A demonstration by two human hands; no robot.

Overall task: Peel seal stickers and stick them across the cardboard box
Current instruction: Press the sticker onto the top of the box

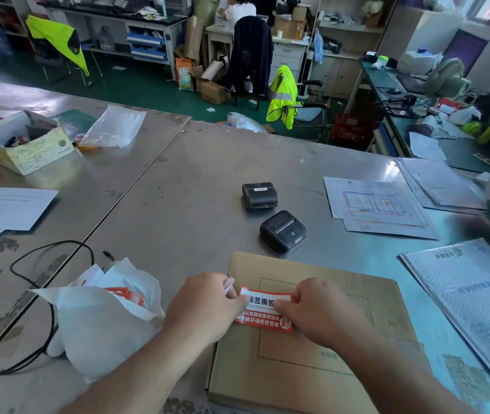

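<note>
We're over the steel table (196,180), and the flat cardboard box (312,363) lies at its near edge, right under us, lid up with a dashed green outline printed on it. Nothing pins that box down, so a sideways tug from us could slide it on the smooth metal and the seal would land crooked.

To the left sits the white bag (100,321) with more red stickers poking out, near our left forearm; an elbow swing could knock it or snag the black cable (49,294) running beside it. The two small black printers (283,231) sit beyond the box, well clear.

Now the seal sticker (263,312), red and white, held between both hands just above the box's left part. Whether its lower edge already touches the cardboard, we can't tell. Our left hand (204,306) pinches its left end, with a curl of backing paper (229,284) sticking up behind the fingers. Our right hand (315,309) is closed on the right end, thumb on the printed face.

The risks as we judge them: the loose adhesive folding onto itself or onto our fingertips, the sticker tearing if we pull the ends apart too hard, and a wrinkle or bubble if one end lands first.
</note>
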